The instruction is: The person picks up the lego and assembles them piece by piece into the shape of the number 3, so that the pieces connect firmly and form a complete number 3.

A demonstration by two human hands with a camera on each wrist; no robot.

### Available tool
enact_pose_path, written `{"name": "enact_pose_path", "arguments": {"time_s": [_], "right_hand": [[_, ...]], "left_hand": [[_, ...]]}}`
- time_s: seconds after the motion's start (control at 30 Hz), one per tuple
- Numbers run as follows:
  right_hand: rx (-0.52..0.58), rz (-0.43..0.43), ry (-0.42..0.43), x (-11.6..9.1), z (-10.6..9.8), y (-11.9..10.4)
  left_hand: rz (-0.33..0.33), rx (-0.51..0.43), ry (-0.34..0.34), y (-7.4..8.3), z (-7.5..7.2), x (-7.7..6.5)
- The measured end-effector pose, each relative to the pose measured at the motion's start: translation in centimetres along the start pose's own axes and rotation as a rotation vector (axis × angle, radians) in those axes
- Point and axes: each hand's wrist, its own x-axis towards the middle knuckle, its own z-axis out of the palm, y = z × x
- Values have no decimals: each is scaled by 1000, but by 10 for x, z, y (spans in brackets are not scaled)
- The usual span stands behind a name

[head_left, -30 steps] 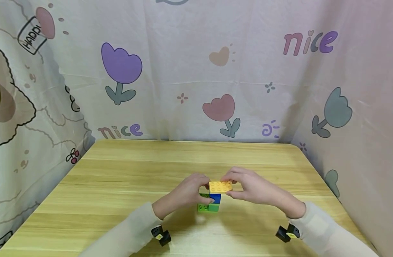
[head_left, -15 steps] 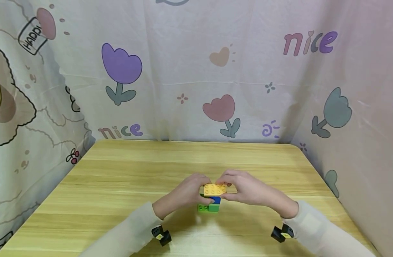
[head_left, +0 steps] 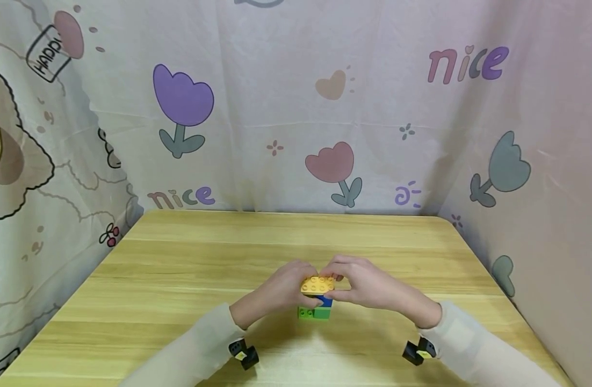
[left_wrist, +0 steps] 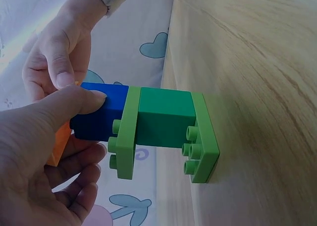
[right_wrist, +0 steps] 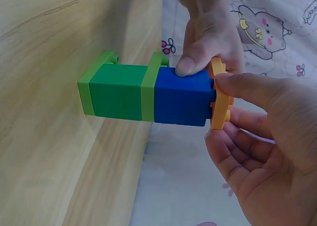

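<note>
A small tower of toy building bricks stands on the table, under both hands. From the bottom it has a light green plate (left_wrist: pixel 205 141), a dark green brick (left_wrist: pixel 166 117), another light green plate (left_wrist: pixel 128 141) and a blue brick (right_wrist: pixel 181 97). My left hand (head_left: pixel 280 288) grips the blue brick, its thumb pressed on the near side. With thumb and fingers, my right hand (head_left: pixel 366 283) pinches a yellow-orange plate (head_left: pixel 317 285) at its right end. That plate lies across the blue brick's top; in the right wrist view it touches or nearly touches the studs.
The wooden table (head_left: pixel 218 247) reaches back to a white patterned cloth (head_left: pixel 276 107) that hangs behind and on both sides. Black wrist cameras sit on both sleeves.
The right hand has moved left and slightly down with the yellow-orange plate, bringing it from the right side to over the blue brick. The left hand has stayed in place.
</note>
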Motion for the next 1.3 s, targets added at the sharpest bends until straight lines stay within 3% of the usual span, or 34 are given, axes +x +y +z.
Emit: {"name": "enact_pose_path", "arguments": {"time_s": [0.33,0.67,0.93,1.3], "right_hand": [[8,58,-5,-1,-1,-2],[13,92,-8,3,0,-8],[-30,93,-6,5,2,-15],[-145,54,70,1,9,-21]], "left_hand": [[-20,-31,-11,1,-1,1],[-1,-6,-6,1,-2,1],[6,-16,12,1,-1,-1],[44,-15,21,-1,1,0]]}}
